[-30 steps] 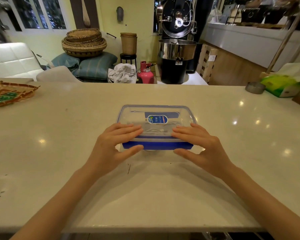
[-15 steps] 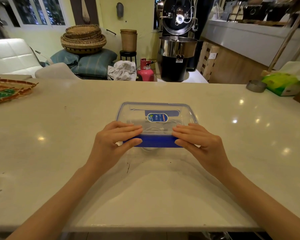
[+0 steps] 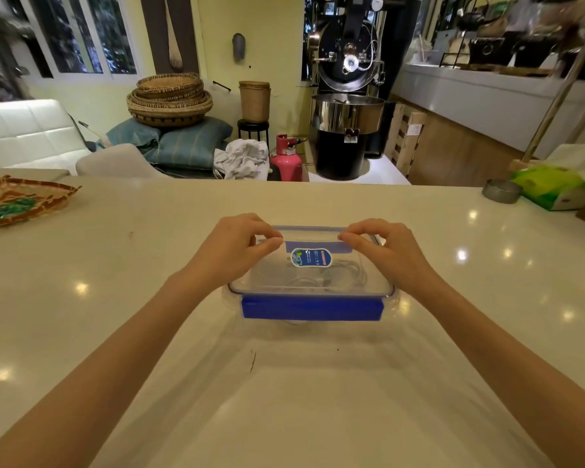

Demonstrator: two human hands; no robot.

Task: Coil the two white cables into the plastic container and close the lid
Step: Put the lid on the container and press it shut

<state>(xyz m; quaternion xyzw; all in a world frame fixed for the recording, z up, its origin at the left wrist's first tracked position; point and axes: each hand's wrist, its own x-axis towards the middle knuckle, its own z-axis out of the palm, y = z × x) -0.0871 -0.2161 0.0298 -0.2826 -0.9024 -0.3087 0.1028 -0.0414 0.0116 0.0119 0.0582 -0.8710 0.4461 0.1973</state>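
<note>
Now both hands at lid [image 3: 309,280] far edge

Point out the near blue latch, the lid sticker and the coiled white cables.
near blue latch [image 3: 311,309], head view, middle of flap.
lid sticker [image 3: 310,257], head view, its centre.
coiled white cables [image 3: 347,276], head view, right-hand loops.

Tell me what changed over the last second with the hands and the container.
Both hands left the near blue clip, now folded down against the container's front, and moved to the far edge of the lid. The left hand and right hand now curl fingers over the far corners. The container stays on the counter, white cables inside.
</note>
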